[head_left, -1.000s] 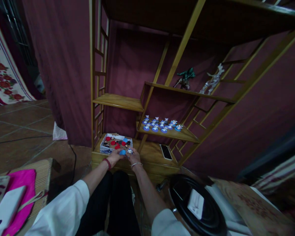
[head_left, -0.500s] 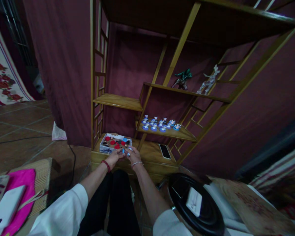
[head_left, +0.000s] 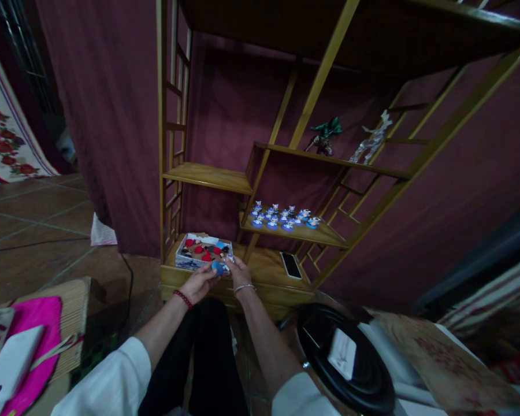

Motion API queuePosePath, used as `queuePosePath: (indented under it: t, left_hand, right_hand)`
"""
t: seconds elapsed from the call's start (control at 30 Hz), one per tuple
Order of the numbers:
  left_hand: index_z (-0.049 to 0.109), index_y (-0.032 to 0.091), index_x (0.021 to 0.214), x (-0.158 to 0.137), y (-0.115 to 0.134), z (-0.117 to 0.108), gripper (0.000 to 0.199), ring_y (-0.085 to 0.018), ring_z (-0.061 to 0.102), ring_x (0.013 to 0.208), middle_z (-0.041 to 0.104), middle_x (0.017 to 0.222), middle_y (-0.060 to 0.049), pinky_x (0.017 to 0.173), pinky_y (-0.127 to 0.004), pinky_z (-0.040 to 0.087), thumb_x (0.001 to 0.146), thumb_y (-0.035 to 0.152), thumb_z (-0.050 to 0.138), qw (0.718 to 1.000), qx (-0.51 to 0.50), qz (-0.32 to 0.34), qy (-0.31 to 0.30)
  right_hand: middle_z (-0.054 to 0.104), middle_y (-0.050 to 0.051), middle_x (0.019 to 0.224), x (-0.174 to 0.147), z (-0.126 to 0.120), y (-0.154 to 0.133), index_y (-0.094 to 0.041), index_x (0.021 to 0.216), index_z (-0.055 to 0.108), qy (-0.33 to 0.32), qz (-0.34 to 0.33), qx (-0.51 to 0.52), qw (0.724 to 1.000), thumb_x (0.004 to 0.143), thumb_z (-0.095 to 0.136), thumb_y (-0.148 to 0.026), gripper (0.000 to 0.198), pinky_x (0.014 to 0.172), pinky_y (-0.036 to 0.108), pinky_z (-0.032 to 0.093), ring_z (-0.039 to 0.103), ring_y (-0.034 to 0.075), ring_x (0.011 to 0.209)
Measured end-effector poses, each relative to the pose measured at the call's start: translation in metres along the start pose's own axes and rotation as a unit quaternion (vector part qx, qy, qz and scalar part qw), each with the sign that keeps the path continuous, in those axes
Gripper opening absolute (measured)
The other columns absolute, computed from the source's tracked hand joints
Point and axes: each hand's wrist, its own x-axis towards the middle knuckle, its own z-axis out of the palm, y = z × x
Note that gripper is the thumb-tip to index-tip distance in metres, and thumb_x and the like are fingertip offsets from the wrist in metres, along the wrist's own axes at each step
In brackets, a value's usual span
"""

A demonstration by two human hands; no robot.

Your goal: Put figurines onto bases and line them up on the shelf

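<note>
A small figurine (head_left: 218, 267) with a round blue base is between my two hands, just in front of the open box. My left hand (head_left: 202, 282) pinches the blue base. My right hand (head_left: 238, 271) closes on the white upper part of the same figurine, partly hidden by the fingers. The white cardboard box (head_left: 189, 263) stands on the low shelf and holds several figurines with red bases. On the shelf to the right, several small figurines (head_left: 273, 222) on bluish-purple bases stand in rows.
A phone (head_left: 290, 265) lies on the lowest shelf board at right. Higher up stand a dark green figure (head_left: 325, 137) and a clear deer-like figure (head_left: 371, 138). A black round stool (head_left: 368, 381) is at my right, a woven seat (head_left: 75, 323) at my left.
The figurine in my hands has turned, so more of its blue base shows. My left hand has shifted slightly left and down. The view has moved a little.
</note>
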Motion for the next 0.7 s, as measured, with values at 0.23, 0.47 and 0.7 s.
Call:
queuePosePath:
  t: [0.23,0.47,0.7]
  left_hand:
    - [0.057,0.016,0.098,-0.002,-0.001,0.001,0.032,-0.011,0.057,0.080,0.060,0.091,-0.005,0.076,-0.023,0.043,0.067,0.010,0.063,0.999,-0.037,-0.006,-0.037]
    - [0.059,0.015,0.092,0.001,-0.005,0.003,0.025,-0.011,0.057,0.080,0.061,0.091,-0.005,0.074,-0.022,0.043,0.068,0.009,0.062,0.997,-0.074,-0.009,-0.035]
    - [0.059,0.015,0.093,0.002,-0.007,0.007,0.025,-0.012,0.059,0.080,0.063,0.086,-0.004,0.073,-0.022,0.043,0.069,0.009,0.061,0.994,-0.104,-0.007,-0.042]
  right_hand:
    - [0.057,-0.004,0.054,0.005,-0.004,-0.001,-0.013,0.080,0.061,-0.019,-0.005,0.018,1.000,0.048,0.069,-0.031,0.037,0.041,0.020,0.039,0.045,0.006,0.042]
    - [0.061,-0.002,0.066,0.008,-0.009,-0.004,-0.014,0.090,0.059,-0.024,-0.013,-0.024,0.999,0.049,0.069,-0.030,0.045,0.043,0.021,0.041,0.048,0.007,0.045]
    - [0.064,0.002,0.081,0.006,-0.009,-0.011,-0.016,0.092,0.061,-0.020,-0.040,-0.075,0.996,0.050,0.068,-0.026,0.043,0.057,0.023,0.046,0.057,0.012,0.066]
